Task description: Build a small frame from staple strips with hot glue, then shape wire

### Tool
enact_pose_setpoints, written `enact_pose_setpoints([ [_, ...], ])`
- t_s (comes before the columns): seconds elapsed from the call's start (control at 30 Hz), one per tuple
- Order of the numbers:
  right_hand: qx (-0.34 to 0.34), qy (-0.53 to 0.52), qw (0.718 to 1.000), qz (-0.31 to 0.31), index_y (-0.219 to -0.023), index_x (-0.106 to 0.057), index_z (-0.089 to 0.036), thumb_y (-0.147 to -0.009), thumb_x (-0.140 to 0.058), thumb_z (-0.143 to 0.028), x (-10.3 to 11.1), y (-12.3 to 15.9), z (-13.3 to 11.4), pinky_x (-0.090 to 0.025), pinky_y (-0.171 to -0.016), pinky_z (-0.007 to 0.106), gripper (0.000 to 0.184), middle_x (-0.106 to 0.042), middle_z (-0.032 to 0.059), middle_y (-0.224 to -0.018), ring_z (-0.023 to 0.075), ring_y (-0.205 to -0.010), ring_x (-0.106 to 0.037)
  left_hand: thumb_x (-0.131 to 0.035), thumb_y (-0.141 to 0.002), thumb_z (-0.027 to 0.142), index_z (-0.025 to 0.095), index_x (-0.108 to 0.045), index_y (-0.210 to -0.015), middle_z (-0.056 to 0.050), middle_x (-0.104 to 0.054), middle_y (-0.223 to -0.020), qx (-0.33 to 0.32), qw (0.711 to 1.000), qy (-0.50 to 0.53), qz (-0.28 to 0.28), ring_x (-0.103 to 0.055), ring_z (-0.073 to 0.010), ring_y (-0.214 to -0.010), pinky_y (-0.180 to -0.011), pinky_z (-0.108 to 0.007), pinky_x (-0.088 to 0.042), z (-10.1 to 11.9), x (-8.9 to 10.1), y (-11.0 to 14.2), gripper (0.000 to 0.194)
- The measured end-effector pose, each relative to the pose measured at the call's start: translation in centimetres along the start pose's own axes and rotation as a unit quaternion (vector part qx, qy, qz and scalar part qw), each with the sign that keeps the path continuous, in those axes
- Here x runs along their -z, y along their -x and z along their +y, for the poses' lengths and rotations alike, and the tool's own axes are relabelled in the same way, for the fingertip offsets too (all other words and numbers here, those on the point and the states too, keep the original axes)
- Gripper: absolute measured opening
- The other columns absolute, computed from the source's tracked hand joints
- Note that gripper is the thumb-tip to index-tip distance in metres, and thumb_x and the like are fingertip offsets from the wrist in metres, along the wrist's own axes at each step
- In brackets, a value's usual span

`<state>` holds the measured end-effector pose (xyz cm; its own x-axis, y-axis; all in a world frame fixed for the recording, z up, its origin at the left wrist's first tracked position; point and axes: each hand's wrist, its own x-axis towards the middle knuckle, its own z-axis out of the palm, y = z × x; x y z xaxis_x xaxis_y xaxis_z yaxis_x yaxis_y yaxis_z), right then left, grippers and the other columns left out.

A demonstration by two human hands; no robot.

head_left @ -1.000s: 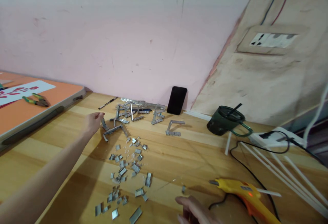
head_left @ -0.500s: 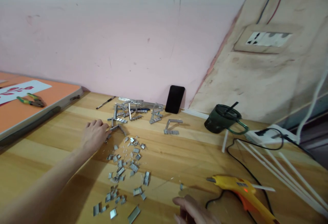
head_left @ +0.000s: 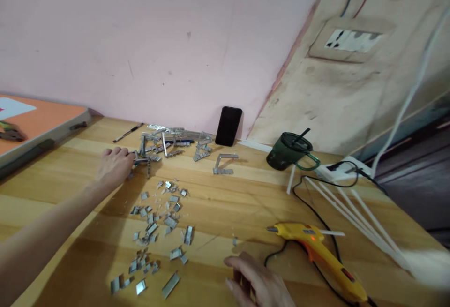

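Observation:
My left hand (head_left: 113,165) reaches out over the wooden table (head_left: 246,204), its fingers closed on a bent silver strip (head_left: 143,160) at the near edge of a pile of similar strips (head_left: 168,139). Several small silver cut pieces (head_left: 158,222) lie scattered in front of that hand. My right hand (head_left: 258,284) rests low at the table's near edge with loosely bent fingers held apart and nothing seen in them. A yellow glue gun (head_left: 316,253) lies just right of it.
A black phone (head_left: 228,125) leans on the pink wall. A dark green cup with a straw (head_left: 290,150) stands right of it, near a white power strip (head_left: 339,172), black cord and white sticks (head_left: 355,213). An orange board (head_left: 38,124) lies far left.
My left hand dropped onto the table and closed on the bent silver strip, dragging it slightly left. The view has swung to the right. My right hand shows more.

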<state>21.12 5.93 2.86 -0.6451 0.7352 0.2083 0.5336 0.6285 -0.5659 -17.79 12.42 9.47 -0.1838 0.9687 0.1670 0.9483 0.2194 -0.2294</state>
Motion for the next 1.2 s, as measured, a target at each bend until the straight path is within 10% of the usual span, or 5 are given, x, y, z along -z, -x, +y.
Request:
enact_pose_setpoints([
  [0.47, -0.116, -0.022, 0.991, 0.062, -0.073, -0.055, -0.022, -0.086, -0.044, -0.026, 6.4, -0.8, -2.3, -0.044, -0.052, 0.022, 0.018, -0.055, -0.0017, -0.062, 0.0130, -0.057, -0.055, -0.038, -0.080, 0.037, 0.027, -0.065, -0.084, -0.003, -0.071, -0.071, -0.008, 0.954, 0.292, 0.065, -0.063, -0.0238, -0.070, -0.066, -0.030, -0.045, 6.6, 2.6, 8.5, 0.029],
  [0.73, -0.124, -0.053, 0.987, 0.087, -0.081, -0.059, -0.024, -0.085, -0.046, -0.027, 6.4, -0.3, -2.1, -0.045, -0.052, 0.024, 0.014, -0.060, 0.0004, -0.069, 0.0156, -0.063, -0.058, -0.032, -0.081, 0.024, 0.019, -0.061, -0.086, -0.008, -0.064, -0.091, 0.041, 0.945, 0.315, 0.081, -0.061, -0.0234, -0.085, -0.075, -0.034, -0.046, 4.9, 2.0, 7.4, 0.030],
  [1.0, -0.129, -0.035, 0.988, 0.073, -0.080, -0.060, -0.024, -0.085, -0.047, -0.031, 6.6, -0.1, -1.5, -0.046, -0.051, 0.024, 0.016, -0.062, 0.0004, -0.071, 0.0169, -0.064, -0.060, -0.030, -0.086, 0.030, 0.025, -0.051, -0.096, 0.006, -0.048, -0.050, 0.082, 0.943, 0.320, 0.035, -0.051, -0.0152, -0.045, -0.046, -0.025, -0.041, 4.9, 2.1, 9.2, 0.023],
  [1.1, -0.123, -0.039, 0.989, 0.074, -0.080, -0.060, -0.024, -0.085, -0.048, -0.033, 6.8, -0.2, -1.4, -0.046, -0.051, 0.024, 0.015, -0.062, -0.0002, -0.071, 0.0166, -0.065, -0.060, -0.033, -0.088, 0.035, 0.023, -0.053, -0.100, 0.003, -0.057, -0.062, 0.063, 0.939, 0.338, 0.011, -0.058, -0.0168, -0.056, -0.051, -0.025, -0.046, 5.7, 2.9, 10.7, 0.026],
  [1.2, -0.132, -0.045, 0.985, 0.103, -0.080, -0.061, -0.025, -0.083, -0.050, -0.036, 7.0, -0.1, -1.5, -0.046, -0.053, 0.024, 0.016, -0.061, -0.0012, -0.070, 0.0162, -0.064, -0.059, -0.035, -0.088, 0.031, 0.021, -0.051, -0.114, -0.009, -0.055, -0.118, -0.049, 0.936, 0.347, 0.020, -0.054, -0.0240, -0.110, -0.089, -0.037, -0.045, 5.6, 2.6, 12.0, 0.032],
])
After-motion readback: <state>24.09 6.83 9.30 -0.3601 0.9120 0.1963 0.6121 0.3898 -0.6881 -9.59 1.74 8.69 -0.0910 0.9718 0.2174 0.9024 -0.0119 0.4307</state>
